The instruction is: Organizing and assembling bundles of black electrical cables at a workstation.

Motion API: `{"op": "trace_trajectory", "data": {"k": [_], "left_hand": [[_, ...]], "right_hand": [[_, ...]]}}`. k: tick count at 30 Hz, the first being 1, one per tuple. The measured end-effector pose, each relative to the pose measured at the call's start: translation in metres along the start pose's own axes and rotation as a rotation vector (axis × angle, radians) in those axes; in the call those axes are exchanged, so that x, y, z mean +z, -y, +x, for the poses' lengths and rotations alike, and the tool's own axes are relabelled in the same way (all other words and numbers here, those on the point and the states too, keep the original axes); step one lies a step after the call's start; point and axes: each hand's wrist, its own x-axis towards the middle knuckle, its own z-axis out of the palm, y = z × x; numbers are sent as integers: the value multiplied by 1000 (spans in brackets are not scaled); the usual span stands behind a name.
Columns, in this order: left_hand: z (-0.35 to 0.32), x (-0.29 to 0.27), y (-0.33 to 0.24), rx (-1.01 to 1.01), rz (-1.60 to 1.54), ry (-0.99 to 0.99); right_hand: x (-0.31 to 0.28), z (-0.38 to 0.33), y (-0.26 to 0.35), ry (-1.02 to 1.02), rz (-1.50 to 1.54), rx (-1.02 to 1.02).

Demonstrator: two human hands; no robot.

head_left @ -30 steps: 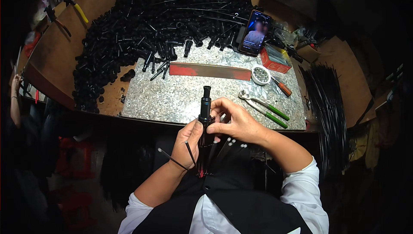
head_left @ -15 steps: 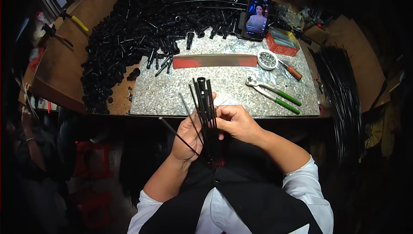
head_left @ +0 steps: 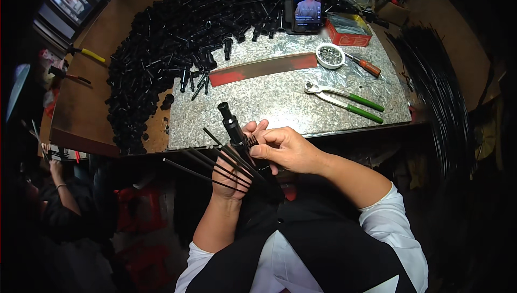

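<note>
A black tubular piece (head_left: 232,127) with a ringed collar and thin black rods, like an umbrella frame, is held in front of my body. My left hand (head_left: 229,185) is closed round it from below, with several rods (head_left: 188,172) fanning out to the left across the palm. The tube's top tilts up and to the left. My right hand (head_left: 293,150) pinches at the collar, thumb and forefinger together; what lies between their tips is too small to make out. The lower end of the piece blends into my dark vest.
A large heap of black tubular parts (head_left: 156,40) covers the back left. On the speckled board (head_left: 258,102) are a red-brown bar (head_left: 264,69), a white bowl (head_left: 329,65) of small metal bits, a screwdriver (head_left: 369,68) and green-handled pincers (head_left: 344,102). A phone (head_left: 307,5) stands behind; long black rods (head_left: 436,93) hang at right.
The tubular piece has tipped to the left, and its rods, mostly upright before, now splay left and downward. My right hand stays at the collar. The whole view has turned slightly.
</note>
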Motion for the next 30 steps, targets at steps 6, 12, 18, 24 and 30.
{"op": "trace_trajectory", "data": {"k": [6,12,18,24,30], "left_hand": [[2,2,0,6,-68,195],[2,6,-1,64,18,178],[0,4,0,-17,-126,111],[1,1,2,4,-78,34],[4,-3,-1,-22,21,80]], "right_hand": [[-2,-4,5,39,-16,24],[-1,-5,2,12,-40,-26],[0,-3,0,-3,-63,-46],[0,-3,2,1,-49,-66],[-7,2,-1,82,10,-29]]}}
